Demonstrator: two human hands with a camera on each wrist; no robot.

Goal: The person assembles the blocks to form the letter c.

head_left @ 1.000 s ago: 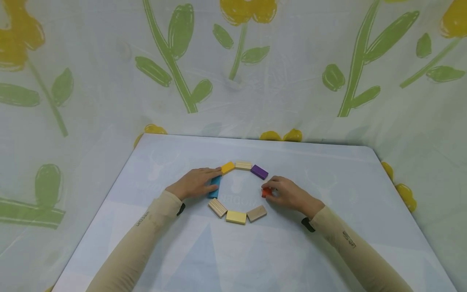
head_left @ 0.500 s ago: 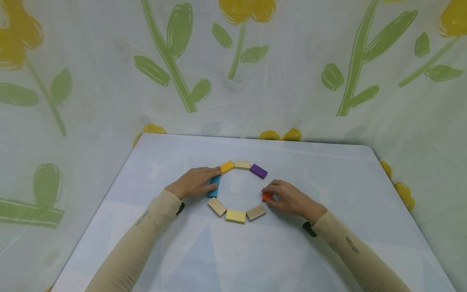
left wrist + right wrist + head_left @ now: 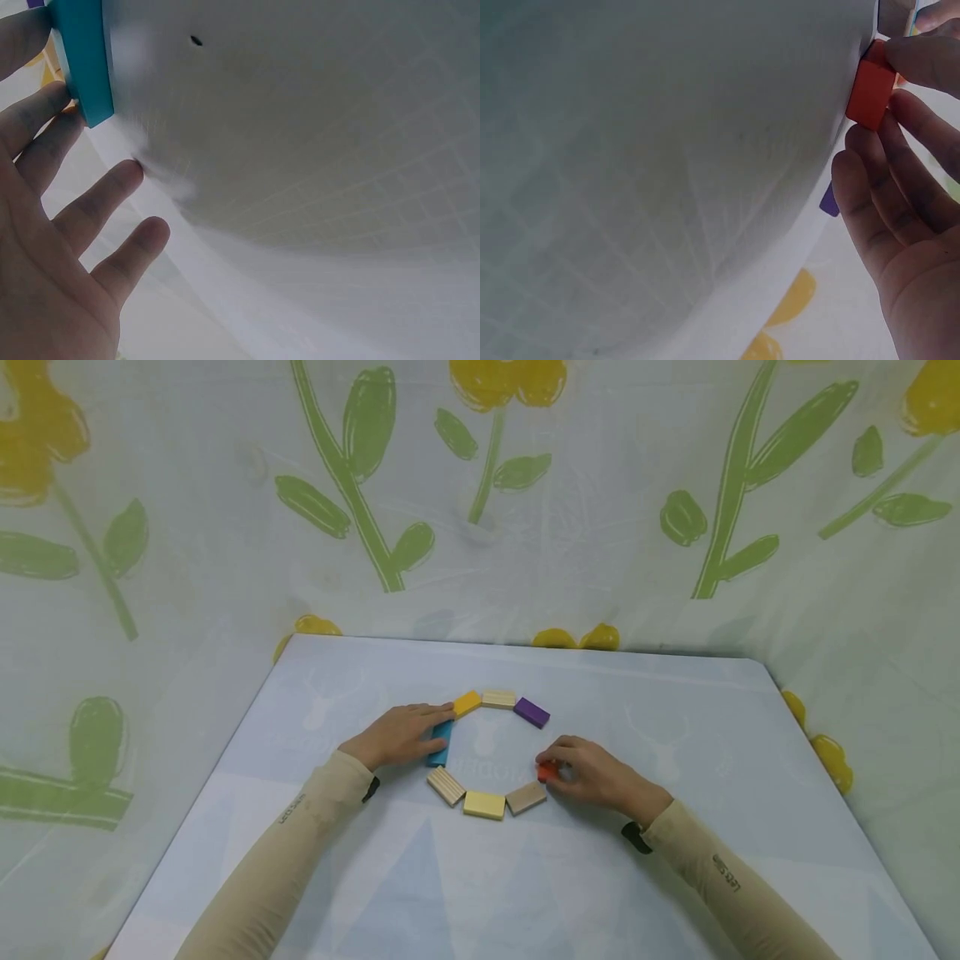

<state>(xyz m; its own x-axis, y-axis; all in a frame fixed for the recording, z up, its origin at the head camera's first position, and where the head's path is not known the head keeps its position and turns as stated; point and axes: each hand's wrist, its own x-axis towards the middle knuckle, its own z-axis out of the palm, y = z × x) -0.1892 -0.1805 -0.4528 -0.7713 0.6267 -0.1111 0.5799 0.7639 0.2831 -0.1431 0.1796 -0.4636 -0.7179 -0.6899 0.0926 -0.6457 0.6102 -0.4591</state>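
the right hand [image 3: 596,772] is pinching the red block [image 3: 547,770] while the left hand [image 3: 397,737] is resting flat-fingered against the blue block [image 3: 441,742], risking nudging the beige block [image 3: 527,797] out of line.

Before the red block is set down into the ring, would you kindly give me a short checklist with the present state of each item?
1. Right hand has a firm pinch on the red block: ok.
2. Left hand steadies the blue block: ok, fingers rest against it.
3. Gap open between the purple block and the tan block: ok.
4. Red block lined up with the tan block's end: cannot tell, fingers hide the joint.
5. Other blocks lie flat on the table: ok.
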